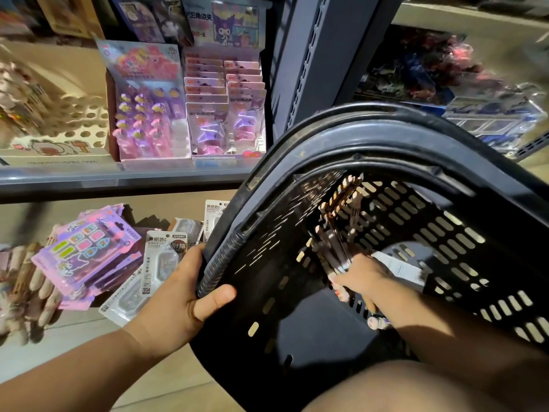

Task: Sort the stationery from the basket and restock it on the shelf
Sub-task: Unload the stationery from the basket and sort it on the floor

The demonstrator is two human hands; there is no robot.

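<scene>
Your left hand is clenched on the ribbed handle at the near rim of the black basket, thumb pressed over the inside and fingers wrapped behind, and the basket is tipped up so that its open mouth faces you. Your right hand is down inside it, fingers closed round a bundle of pencils. The bundle stands up from your fist and leans against the slotted back wall, its striped ends fanning out near the top corner. Just below that hand a loose pen lies on the basket's bottom, and a white slip rests against the wall beside your knuckles. Left of the basket, on the floor, there is a heap of pink packs, with grey blister packs overlapping beside it and touching the basket's edge. More pencils lie at the far left, blurred. Above them runs the shelf, where a pen box stands just beside a rack of clip cards. Your knee fills the lower right corner, under your right forearm.
</scene>
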